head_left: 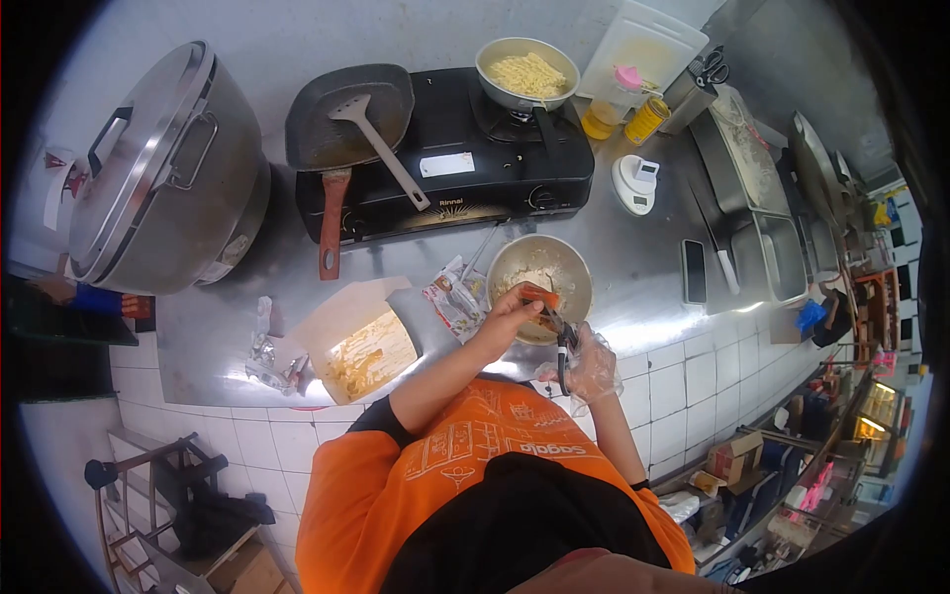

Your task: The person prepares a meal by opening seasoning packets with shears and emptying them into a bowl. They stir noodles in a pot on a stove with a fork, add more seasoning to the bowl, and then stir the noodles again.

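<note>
"Rinnai" on the front of the black gas stove (396, 208), "Sagaja" on the orange shirt (495, 431)

We angle the left forearm (450, 378) forward and inward, bare left hand (512, 317) ahead, fingers pinched. We hold the right forearm (616, 434) forward too, clear-gloved right hand (592, 368) curled in a grip, near the left, closer to our torso (495, 445).

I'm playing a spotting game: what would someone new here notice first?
Probably the huge silver pot with a lid, far on the left. Next, the bright orange shirt at the bottom. Above it, the left hand holds an orange piece and the right hand holds scissors, at the metal bowl.
</note>
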Action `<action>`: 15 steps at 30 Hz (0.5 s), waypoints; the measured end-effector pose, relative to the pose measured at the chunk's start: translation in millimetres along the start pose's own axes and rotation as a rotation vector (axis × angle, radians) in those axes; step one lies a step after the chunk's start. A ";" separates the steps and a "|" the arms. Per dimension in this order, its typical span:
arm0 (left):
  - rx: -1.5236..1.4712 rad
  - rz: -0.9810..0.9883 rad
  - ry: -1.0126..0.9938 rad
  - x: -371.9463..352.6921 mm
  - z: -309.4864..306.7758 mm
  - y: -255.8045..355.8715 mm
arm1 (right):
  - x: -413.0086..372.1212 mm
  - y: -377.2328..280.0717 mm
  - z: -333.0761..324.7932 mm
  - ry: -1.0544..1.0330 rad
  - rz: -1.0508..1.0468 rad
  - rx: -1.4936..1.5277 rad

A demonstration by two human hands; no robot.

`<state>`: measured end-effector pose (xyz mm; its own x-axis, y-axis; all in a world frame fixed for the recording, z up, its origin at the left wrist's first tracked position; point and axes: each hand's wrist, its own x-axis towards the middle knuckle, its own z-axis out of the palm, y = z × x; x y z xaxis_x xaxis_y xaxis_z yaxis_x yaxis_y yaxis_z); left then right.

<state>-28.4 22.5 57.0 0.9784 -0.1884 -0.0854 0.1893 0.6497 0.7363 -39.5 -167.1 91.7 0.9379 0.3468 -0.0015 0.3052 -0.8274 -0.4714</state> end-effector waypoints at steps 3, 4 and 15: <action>-0.018 -0.003 -0.005 -1.1 1.3 2.9 | -2.1 1.6 -0.8 -0.058 0.025 0.032; -0.045 -0.009 -0.002 -1.7 1.8 3.4 | -3.2 2.1 -1.1 -0.081 0.051 0.058; 0.009 -0.032 -0.022 -3.7 1.2 -1.4 | -2.1 8.2 9.7 -0.041 0.038 0.048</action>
<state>-32.3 21.4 57.1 0.9697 -0.2252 -0.0945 0.2198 0.6361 0.7396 -40.5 -170.3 79.3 0.9408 0.3344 -0.0558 0.2605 -0.8184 -0.5122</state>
